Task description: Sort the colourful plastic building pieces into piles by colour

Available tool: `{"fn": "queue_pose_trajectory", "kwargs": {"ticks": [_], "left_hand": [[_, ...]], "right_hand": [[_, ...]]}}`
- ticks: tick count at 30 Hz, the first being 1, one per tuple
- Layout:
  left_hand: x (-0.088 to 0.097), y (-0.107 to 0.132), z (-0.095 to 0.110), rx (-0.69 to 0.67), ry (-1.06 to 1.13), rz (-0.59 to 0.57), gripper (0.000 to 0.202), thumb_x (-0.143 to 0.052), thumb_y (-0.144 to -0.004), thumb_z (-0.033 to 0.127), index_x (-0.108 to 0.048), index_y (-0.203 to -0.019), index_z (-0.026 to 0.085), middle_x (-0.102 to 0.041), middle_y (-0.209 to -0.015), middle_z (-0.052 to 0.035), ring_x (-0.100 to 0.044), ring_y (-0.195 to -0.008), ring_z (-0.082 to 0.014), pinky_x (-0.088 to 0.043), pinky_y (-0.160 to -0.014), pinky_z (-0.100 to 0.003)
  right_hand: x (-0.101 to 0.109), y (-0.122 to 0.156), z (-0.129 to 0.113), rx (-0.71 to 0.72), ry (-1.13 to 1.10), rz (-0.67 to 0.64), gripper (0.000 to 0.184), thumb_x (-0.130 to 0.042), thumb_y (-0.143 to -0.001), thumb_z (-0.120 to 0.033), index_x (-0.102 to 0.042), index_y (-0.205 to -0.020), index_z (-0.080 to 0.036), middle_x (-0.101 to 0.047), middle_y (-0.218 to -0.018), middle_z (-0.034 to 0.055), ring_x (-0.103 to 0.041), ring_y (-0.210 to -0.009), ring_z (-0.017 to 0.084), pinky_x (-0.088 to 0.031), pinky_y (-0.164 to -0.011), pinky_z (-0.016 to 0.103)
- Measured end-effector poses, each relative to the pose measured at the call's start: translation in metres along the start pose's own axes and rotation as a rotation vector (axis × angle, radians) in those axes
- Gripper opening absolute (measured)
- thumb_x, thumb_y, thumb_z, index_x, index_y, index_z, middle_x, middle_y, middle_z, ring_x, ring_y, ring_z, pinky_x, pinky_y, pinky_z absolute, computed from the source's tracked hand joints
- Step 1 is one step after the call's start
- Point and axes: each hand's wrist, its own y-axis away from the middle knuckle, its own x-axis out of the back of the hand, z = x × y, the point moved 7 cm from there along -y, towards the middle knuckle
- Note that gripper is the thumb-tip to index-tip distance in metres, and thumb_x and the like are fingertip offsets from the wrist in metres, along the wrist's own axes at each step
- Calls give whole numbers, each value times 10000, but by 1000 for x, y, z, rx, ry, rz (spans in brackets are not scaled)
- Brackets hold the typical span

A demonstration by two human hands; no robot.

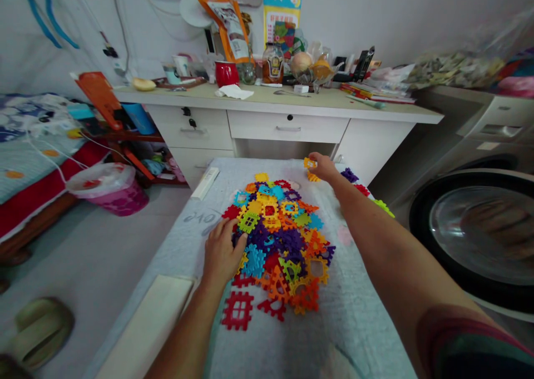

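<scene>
- Table (196,242) under pale grey-blue cloth, filling the centre; its far edge stands close to a white desk. A strip of cloth runs between the pieces and the left edge; a broader one lies along the near right.
- White desk (287,124) with drawers, across the far side.
- Front-loading washing machine (471,139), beyond the table's right edge.
- Pile of interlocking plastic pieces (287,240), mid-table, in purple, orange, yellow, blue, red and green.
- Right hand (325,166), its arm stretched long past the pile's right side to the far right corner; thumb and fingers pinch a yellow piece.
- Left hand (222,251), palm down at the pile's left edge, thumb spread from the fingers, fingertips touching pieces.
- White bar (205,183), on the far left edge.
- Red window-patterned square (238,310), flat on the cloth at the pile's near left.
- Yellow piece (308,162) in the right hand's pinch, just above an orange-yellow piece (314,177).
</scene>
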Motion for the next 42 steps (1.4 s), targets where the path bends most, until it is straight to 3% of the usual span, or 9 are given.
{"fn": "queue_pose_trajectory", "kwargs": {"ticks": [5, 14, 23, 28, 31, 33, 36, 38, 42], "left_hand": [[0, 0, 1, 1, -18, 5, 395, -499, -908, 419, -607, -1219, 200, -616, -1299, -130, -566, -1218, -313, -449, -1064, -504], [1, 0, 2, -2, -31, 1, 404, -494, -908, 414, -605, -1225, 190, -618, -1303, -139, -567, -1219, -310, -447, -1071, -502], [0, 0, 1, -4, -29, -13, 413, -490, -909, 410, -602, -1238, 186, -616, -1301, -138, -561, -1231, -310, -433, -1088, -495], [0, 0, 2, -3, -23, -6, 406, -493, -906, 411, -607, -1230, 193, -617, -1302, -132, -563, -1226, -307, -441, -1081, -491], [0, 0, 2, 0, -27, -9, 415, -494, -905, 403, -607, -1234, 179, -616, -1308, -145, -561, -1227, -315, -440, -1078, -506], [0, 1, 2, 1, -30, -7, 413, -497, -904, 404, -607, -1236, 185, -614, -1314, -143, -563, -1227, -315, -443, -1073, -511], [1, 1, 3, 2, -33, -7, 410, -496, -904, 402, -605, -1237, 190, -617, -1311, -140, -567, -1222, -315, -443, -1073, -512], [1, 1, 4, -1, -34, -10, 408, -496, -904, 397, -603, -1240, 192, -623, -1296, -137, -569, -1221, -314, -439, -1080, -508], [1, 0, 3, -2, -34, -10, 398, -501, -904, 402, -604, -1236, 207, -628, -1278, -126, -573, -1222, -307, -436, -1085, -502]], "right_hand": [[10, -7, 27, 24, 22, -83, 564, -723, -734, -150, -622, -1287, -197, -683, -1267, 94, -615, -1136, 248, -481, -973, 352], [-13, 3, 33, 1, 106, -133, 723, -698, -763, -102, -496, -1452, -180, -531, -1472, 156, -544, -1303, 282, -446, -1076, 403], [-25, 10, 26, -98, 111, -68, 570, -575, -810, -42, -554, -1378, -95, -640, -1263, 214, -621, -1179, 288, -477, -1011, 357], [-12, 18, 16, -136, 86, 67, 633, -593, -802, -78, -512, -1428, -128, -475, -1465, 222, -533, -1282, 328, -455, -1048, 430], [-1, 29, -6, -57, 42, 191, 594, -584, -820, -121, -536, -1411, -155, -457, -1497, 191, -481, -1322, 345, -433, -1072, 481], [-9, 35, -33, 93, 11, 107, 486, -548, -855, -139, -603, -1337, -149, -563, -1410, 163, -521, -1285, 302, -414, -1100, 439], [-39, 44, -73, 277, 7, -167, 426, -499, -885, -125, -655, -1279, -173, -649, -1348, 108, -568, -1257, 244, -395, -1119, 361], [-56, 47, -89, 304, 37, -281, 503, -506, -873, -105, -613, -1356, -196, -612, -1427, 82, -554, -1294, 244, -400, -1111, 349], [-74, 40, -101, 285, 104, -362, 660, -554, -845, -110, -486, -1493, -218, -510, -1536, 77, -531, -1327, 289, -438, -1074, 376]]}}
